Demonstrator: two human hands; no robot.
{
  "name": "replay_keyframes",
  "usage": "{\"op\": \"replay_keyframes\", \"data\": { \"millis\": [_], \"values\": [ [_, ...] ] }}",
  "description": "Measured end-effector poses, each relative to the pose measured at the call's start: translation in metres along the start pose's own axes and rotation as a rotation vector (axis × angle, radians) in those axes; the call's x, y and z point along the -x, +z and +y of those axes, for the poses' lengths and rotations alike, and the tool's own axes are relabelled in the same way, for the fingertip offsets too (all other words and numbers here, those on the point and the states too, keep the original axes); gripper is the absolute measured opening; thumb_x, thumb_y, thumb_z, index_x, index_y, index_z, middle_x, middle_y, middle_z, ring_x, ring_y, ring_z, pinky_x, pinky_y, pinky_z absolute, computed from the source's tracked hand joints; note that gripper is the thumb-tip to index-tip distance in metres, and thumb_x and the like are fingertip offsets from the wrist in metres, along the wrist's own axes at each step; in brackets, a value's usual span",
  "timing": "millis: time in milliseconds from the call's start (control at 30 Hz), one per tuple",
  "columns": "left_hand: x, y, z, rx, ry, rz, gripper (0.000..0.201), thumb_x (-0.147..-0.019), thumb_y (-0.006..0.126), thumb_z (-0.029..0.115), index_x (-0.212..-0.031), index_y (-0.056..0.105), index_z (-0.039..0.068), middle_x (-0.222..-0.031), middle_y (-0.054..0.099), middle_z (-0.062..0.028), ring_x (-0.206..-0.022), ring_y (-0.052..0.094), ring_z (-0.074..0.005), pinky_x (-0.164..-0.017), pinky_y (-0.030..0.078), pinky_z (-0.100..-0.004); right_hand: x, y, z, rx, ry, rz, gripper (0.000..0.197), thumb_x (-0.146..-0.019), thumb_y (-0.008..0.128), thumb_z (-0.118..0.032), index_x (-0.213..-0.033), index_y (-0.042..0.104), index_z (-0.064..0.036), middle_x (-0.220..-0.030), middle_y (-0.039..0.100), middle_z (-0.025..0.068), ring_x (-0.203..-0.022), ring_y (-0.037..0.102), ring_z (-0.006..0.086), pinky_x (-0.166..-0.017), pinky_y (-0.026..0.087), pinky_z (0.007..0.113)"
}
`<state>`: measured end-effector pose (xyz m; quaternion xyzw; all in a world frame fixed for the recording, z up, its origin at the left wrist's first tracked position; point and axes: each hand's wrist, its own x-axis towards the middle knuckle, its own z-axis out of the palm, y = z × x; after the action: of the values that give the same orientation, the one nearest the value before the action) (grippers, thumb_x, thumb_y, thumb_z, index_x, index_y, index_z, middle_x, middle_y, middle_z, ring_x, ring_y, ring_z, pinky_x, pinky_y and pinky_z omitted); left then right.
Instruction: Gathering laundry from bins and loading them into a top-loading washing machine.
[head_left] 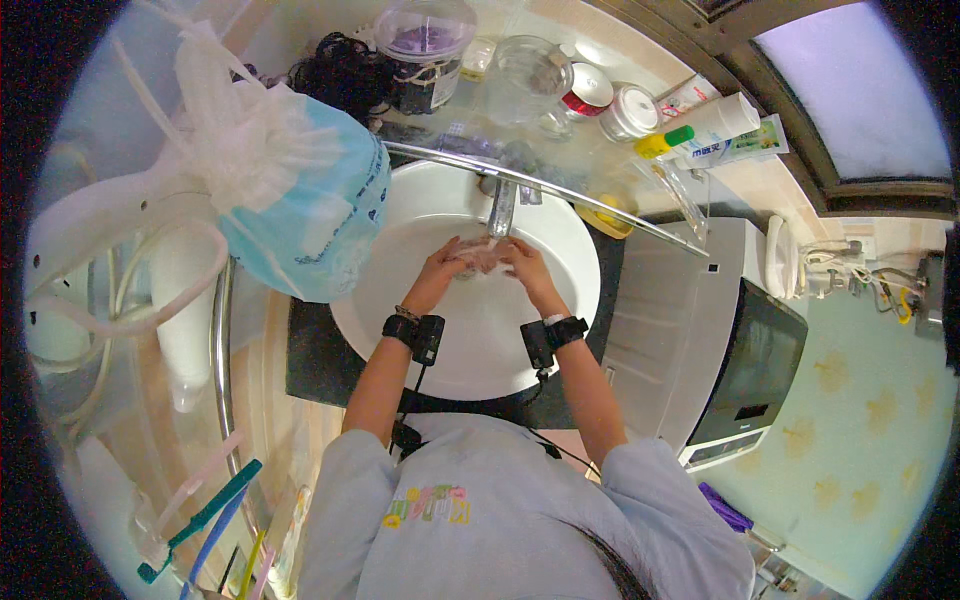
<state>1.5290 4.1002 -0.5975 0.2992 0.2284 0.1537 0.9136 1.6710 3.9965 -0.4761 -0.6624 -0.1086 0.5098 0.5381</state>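
Over a white oval washbasin (pixel 480 355), both of my hands meet just below the chrome tap (pixel 501 210). Between them is a small pinkish, see-through, crumpled-looking thing (pixel 478 256); its kind is unclear. My left hand (pixel 436 276) grips it from the left, with the fingertips turned inward. From the right, my right hand (pixel 528 270) has its bent fingers on the other side of it. Wet glare and the small size hide the exact finger contact. A black strapped device sits on each wrist.
A glass shelf with a metal rail (pixel 560 185) crosses above the tap. Jars, tubes and a clear tub (pixel 425 45) stand behind it. At left hangs a blue and white bag (pixel 300 200). A white washing machine (pixel 670 330) stands at right; a yellow soap dish (pixel 607 217) lies beside the basin.
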Motion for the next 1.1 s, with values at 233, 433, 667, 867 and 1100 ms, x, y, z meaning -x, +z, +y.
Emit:
{"op": "replay_keyframes", "data": {
  "millis": [233,433,667,867,1100],
  "values": [
    [0.037,0.089,0.081,0.128,-0.076,-0.037,0.017,-0.084,0.053,0.019,-0.099,0.056,0.009,-0.097,0.058,-0.0039,-0.088,0.057,-0.0157,-0.072,0.044,-0.0248,0.023,0.015,-0.087,0.102,-0.459,0.284,0.035,-0.093,0.038,-0.029,-0.085,0.056,-0.0003,-0.075,0.061,0.0071,-0.069,0.059,0.0141,-0.064,0.045,0.026],
    [0.022,0.067,0.035,0.099,0.029,0.076,0.024,-0.083,0.056,0.024,-0.102,0.051,0.011,-0.094,0.057,-0.0032,-0.083,0.058,-0.0143,-0.064,0.048,-0.0281,0.020,0.015,-0.091,0.134,-0.250,0.164,0.025,-0.081,0.060,-0.030,-0.081,0.056,-0.0050,-0.073,0.061,0.0042,-0.065,0.058,0.0117,-0.062,0.043,0.023],
    [0.048,0.109,0.054,0.264,-0.028,0.022,0.032,-0.085,0.051,0.020,-0.114,0.047,0.007,-0.099,0.055,-0.0053,-0.089,0.057,-0.0149,-0.072,0.049,-0.0291,0.024,0.000,-0.014,-0.093,-0.061,-0.059,0.052,-0.087,0.042,-0.051,-0.113,0.052,-0.0065,-0.108,0.055,0.0054,-0.100,0.051,0.0173,-0.085,0.040,0.032],
    [0.066,0.106,0.065,-0.123,0.111,0.044,0.030,-0.085,0.050,0.020,-0.106,0.056,-0.001,-0.099,0.058,-0.0047,-0.086,0.057,-0.0143,-0.077,0.047,-0.0263,0.070,0.025,-0.003,-0.548,0.106,-0.418,0.053,-0.089,0.040,-0.046,-0.122,0.043,-0.0054,-0.114,0.053,0.0088,-0.105,0.051,0.0217,-0.092,0.041,0.039],
    [0.085,0.137,0.100,-0.516,-0.175,-0.088,0.038,-0.081,0.059,0.035,-0.108,0.060,0.009,-0.086,0.062,-0.0042,-0.069,0.059,-0.0108,-0.061,0.047,-0.0209,0.084,0.020,-0.009,-0.360,0.073,-0.622,0.041,-0.089,0.047,-0.029,-0.118,0.042,-0.0006,-0.116,0.050,0.0106,-0.103,0.050,0.0213,-0.087,0.040,0.035]
  ]
}}
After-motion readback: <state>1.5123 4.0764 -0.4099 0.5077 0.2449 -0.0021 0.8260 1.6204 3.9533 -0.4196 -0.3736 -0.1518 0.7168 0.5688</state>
